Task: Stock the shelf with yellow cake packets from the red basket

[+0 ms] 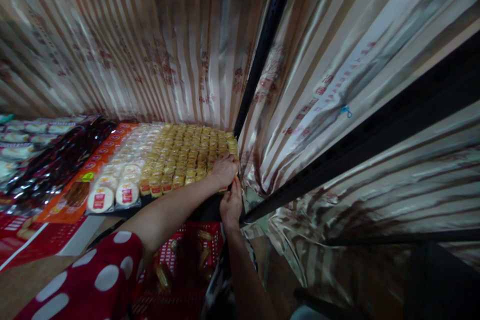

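Observation:
Small yellow wrapped snack packets (187, 147) stand in tight rows on a dark shelf. At the right end of their front rows, my left hand (224, 170) rests against the packets with its fingers curled in. My right hand (230, 205) is just below it, at the shelf's front corner, its fingers pressed together and pointing up. The fingertips of both hands meet there; what they hold is hidden and too small to name. Left of the yellow packets are round white cakes (127, 193) in clear wrappers with red labels.
An orange snack pack (71, 200), dark shiny packs (63, 162) and white-and-purple packs (22, 137) fill the shelf's left side. Below stands a red basket (176, 300) with a few gold-wrapped packets (163, 276). A black post (258, 55) and striped plastic sheeting (180, 45) bound the shelf.

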{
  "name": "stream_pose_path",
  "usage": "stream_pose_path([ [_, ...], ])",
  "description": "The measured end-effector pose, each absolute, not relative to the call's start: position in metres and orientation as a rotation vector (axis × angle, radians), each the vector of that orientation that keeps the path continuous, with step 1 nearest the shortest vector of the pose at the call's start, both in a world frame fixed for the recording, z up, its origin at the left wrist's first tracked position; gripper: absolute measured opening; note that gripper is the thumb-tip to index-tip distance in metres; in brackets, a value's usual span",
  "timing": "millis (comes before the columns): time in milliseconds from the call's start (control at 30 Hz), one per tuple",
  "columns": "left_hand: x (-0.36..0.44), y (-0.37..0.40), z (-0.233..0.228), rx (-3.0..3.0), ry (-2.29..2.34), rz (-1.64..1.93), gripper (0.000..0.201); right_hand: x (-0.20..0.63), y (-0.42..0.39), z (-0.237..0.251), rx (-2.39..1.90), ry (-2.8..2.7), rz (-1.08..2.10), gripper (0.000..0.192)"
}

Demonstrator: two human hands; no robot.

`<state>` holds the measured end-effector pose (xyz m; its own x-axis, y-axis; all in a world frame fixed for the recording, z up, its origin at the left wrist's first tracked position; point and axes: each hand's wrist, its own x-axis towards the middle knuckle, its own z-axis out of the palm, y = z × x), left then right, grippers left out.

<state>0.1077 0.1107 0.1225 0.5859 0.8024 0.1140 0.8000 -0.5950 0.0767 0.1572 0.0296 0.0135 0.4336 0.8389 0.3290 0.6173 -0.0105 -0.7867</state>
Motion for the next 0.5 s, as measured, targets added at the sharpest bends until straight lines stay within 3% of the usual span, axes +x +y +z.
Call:
stream_pose_path([
  [500, 0.1137, 0.1019, 0.1314, 2.707, 1.457, 0.205, 0.027, 0.1570, 0.0301, 0.0198, -1.718, -1.234, 0.330, 0.046],
])
